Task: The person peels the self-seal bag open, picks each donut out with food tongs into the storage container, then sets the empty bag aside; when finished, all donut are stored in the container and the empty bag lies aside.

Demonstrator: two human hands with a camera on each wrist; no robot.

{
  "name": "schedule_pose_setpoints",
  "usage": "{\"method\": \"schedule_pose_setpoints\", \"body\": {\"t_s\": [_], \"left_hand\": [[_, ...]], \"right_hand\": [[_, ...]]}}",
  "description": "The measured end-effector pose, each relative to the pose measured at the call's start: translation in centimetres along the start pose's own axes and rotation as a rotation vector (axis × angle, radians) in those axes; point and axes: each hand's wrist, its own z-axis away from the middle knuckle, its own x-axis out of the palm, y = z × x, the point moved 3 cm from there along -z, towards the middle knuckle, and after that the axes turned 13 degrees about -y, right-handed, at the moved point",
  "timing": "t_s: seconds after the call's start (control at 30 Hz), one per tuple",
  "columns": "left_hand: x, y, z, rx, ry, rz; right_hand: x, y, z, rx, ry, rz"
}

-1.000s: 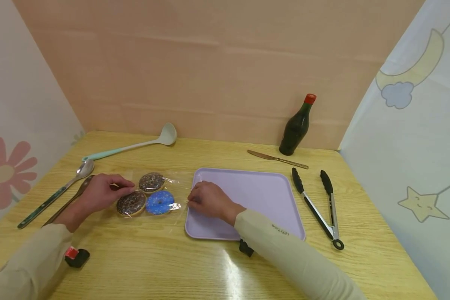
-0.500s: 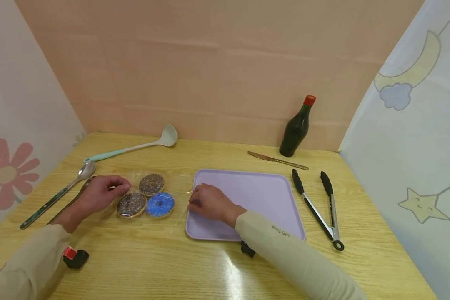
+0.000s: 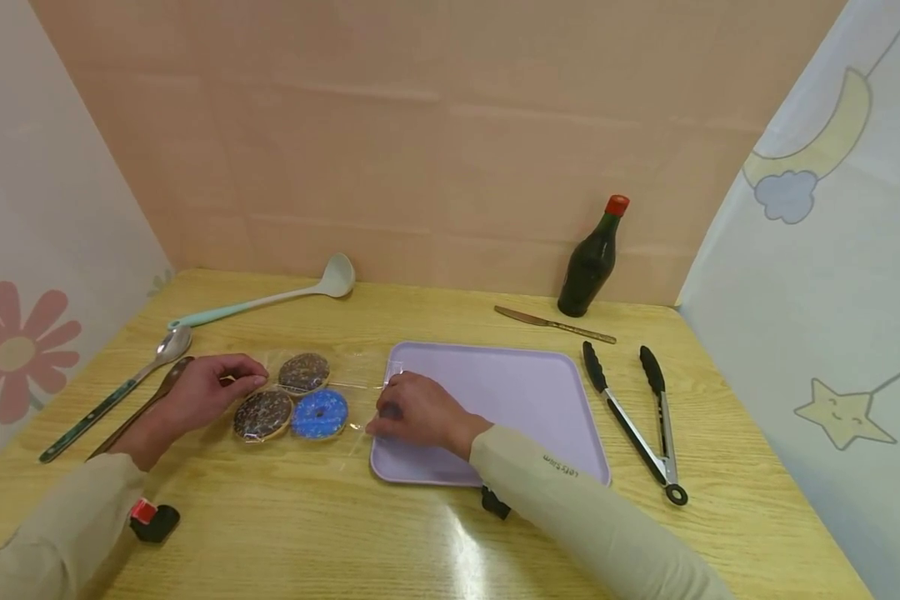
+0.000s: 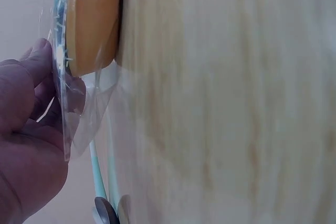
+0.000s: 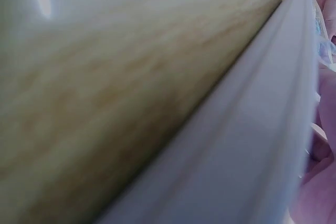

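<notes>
A clear plastic bag [image 3: 360, 372] lies on the table with three doughnuts inside: a dark sprinkled doughnut [image 3: 303, 372] at the back, another dark doughnut [image 3: 262, 414] at front left, and a blue doughnut [image 3: 320, 414] at front right. My left hand [image 3: 208, 390] pinches the bag's left end, beside the dark doughnuts. In the left wrist view, clear film [image 4: 86, 124] passes between the thumb and fingers. Over the left edge of a lilac tray [image 3: 510, 392], my right hand [image 3: 420, 408] holds the bag's other end with curled fingers; their tips are partly hidden.
A ladle [image 3: 300, 292] lies at back left, with a green-handled spoon [image 3: 120, 400] and a brown utensil [image 3: 138, 412] by the left arm. Behind the tray are a knife [image 3: 555, 323] and a dark bottle [image 3: 591, 262]. Black-tipped tongs [image 3: 645, 433] lie spread right of it.
My right hand's fingertips have shifted slightly at the bag's end, and the film's glints have changed. My left hand stays nearly in place, and the doughnuts keep their arrangement.
</notes>
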Motion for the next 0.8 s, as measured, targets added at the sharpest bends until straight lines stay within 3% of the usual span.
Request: {"method": "schedule_pose_setpoints", "body": {"t_s": [0.17,0.33,0.63,0.8], "left_hand": [[-0.12,-0.06,-0.07,0.013,-0.033,0.007],[-0.17,-0.28,0.17,-0.030,-0.065,0.000],[-0.20,-0.18,0.31,-0.055,-0.057,-0.012],[-0.19,-0.26,0.31,-0.044,-0.048,-0.021]], "right_hand": [[-0.11,-0.05,0.02,-0.009,0.005,0.018],[0.04,-0.08,0.08,0.000,0.003,0.030],[0.19,-0.15,0.27,0.018,-0.007,0.044],[-0.15,-0.03,0.97,0.009,0.052,0.030]]}}
